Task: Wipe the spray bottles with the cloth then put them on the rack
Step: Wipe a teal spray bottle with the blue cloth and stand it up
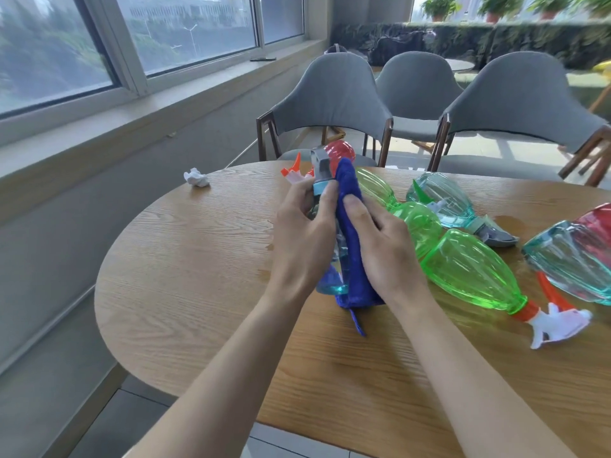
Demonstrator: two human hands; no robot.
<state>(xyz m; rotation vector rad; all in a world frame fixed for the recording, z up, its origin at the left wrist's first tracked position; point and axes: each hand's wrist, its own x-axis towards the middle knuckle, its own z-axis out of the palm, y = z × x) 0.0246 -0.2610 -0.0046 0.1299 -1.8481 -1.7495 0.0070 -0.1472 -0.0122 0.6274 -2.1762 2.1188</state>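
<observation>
Nearest me, my left hand [299,236] gripped the pale blue spray bottle [332,285] by its neck, above the table [198,292]; my right hand [385,249] clasped the blue cloth [350,259] round its body. I judged it light, thin-walled and slick, best held below the trigger.

Held bottle [334,287] largely hidden behind cloth [350,252]; rightmost red bottle [595,223] cut off.

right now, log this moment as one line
step: wiping | left grip: holds spray bottle | right grip: holds cloth against it | other bottles: lying on table | rack: unseen
</observation>
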